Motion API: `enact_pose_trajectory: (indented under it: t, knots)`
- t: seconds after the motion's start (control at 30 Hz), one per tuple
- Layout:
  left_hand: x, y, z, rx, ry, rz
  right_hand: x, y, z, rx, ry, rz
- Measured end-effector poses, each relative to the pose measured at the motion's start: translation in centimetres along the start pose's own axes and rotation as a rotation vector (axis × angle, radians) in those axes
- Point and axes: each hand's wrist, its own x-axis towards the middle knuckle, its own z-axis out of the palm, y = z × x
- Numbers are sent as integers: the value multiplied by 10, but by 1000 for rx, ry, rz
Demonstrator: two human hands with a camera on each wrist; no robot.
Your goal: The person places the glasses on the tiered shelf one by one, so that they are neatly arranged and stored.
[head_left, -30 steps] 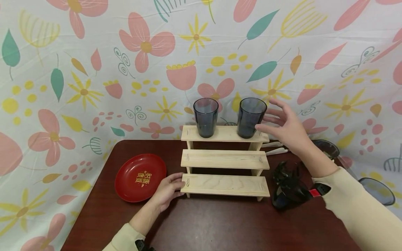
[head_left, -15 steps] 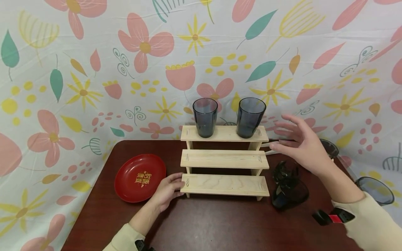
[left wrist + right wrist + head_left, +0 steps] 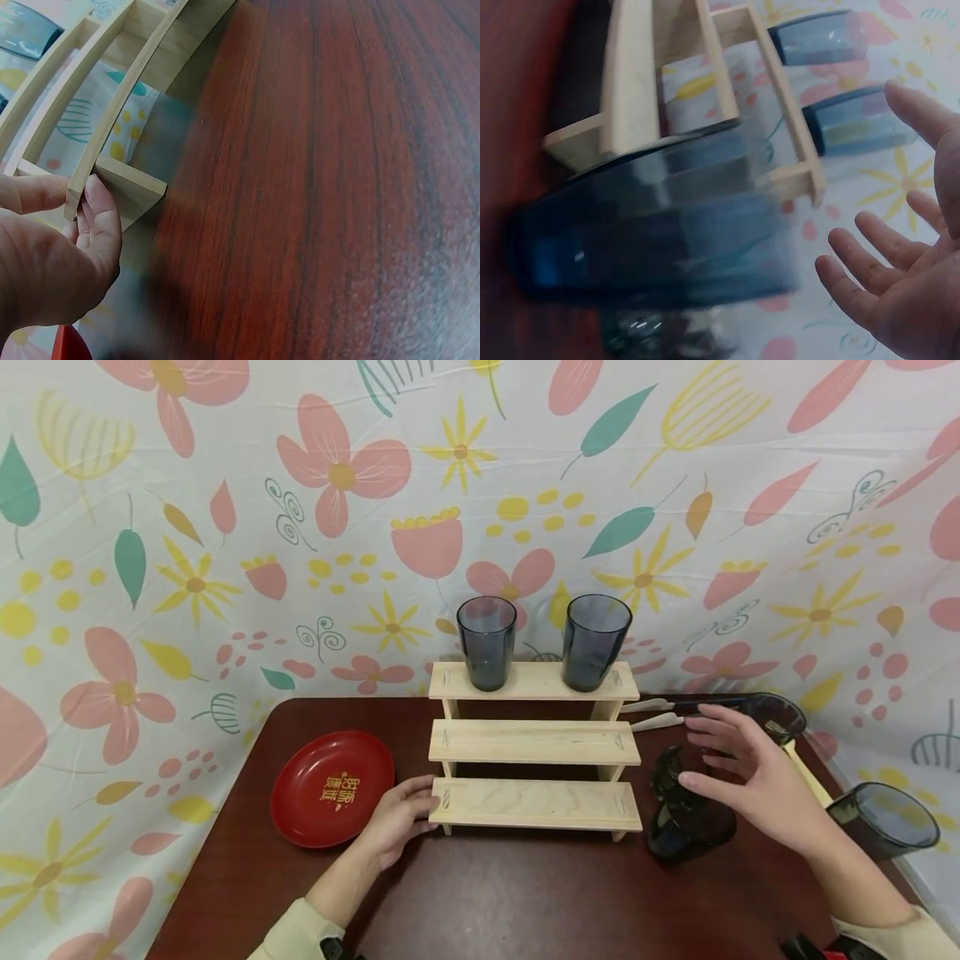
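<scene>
A three-tier wooden shelf (image 3: 525,806) stands mid-table. My left hand (image 3: 396,825) pinches the left end of its lowest board, thumb on top and fingers underneath in the left wrist view. Two blue-grey glasses, a left one (image 3: 487,652) and a right one (image 3: 592,647), stand upright on the top tier. My right hand (image 3: 757,781) is off to the right of the shelf, fingers spread and holding nothing. Below it in the head view are a dark glass (image 3: 686,837) and a dark, glossy, spiky-looking thing (image 3: 666,777). The dark glass looms blurred in the right wrist view.
A red plate (image 3: 296,806) with gold characters lies left of the shelf. White-handled utensils (image 3: 660,721) lie behind at right, near another glass (image 3: 783,703). A further glass (image 3: 885,818) stands by the table's right edge. A patterned cloth (image 3: 225,527) hangs behind.
My right hand has drawn away from the right glass on the top tier, moving right and down toward me. My left hand keeps its hold on the shelf.
</scene>
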Motion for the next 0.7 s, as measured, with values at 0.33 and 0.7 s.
enact_pose_trajectory:
  t: [0.33, 0.7]
  knots:
    - [0, -1, 0, 0, 11, 5, -35, 25, 8, -62, -22, 100]
    - [0, -1, 1, -6, 4, 13, -61, 43, 21, -35, -26, 165]
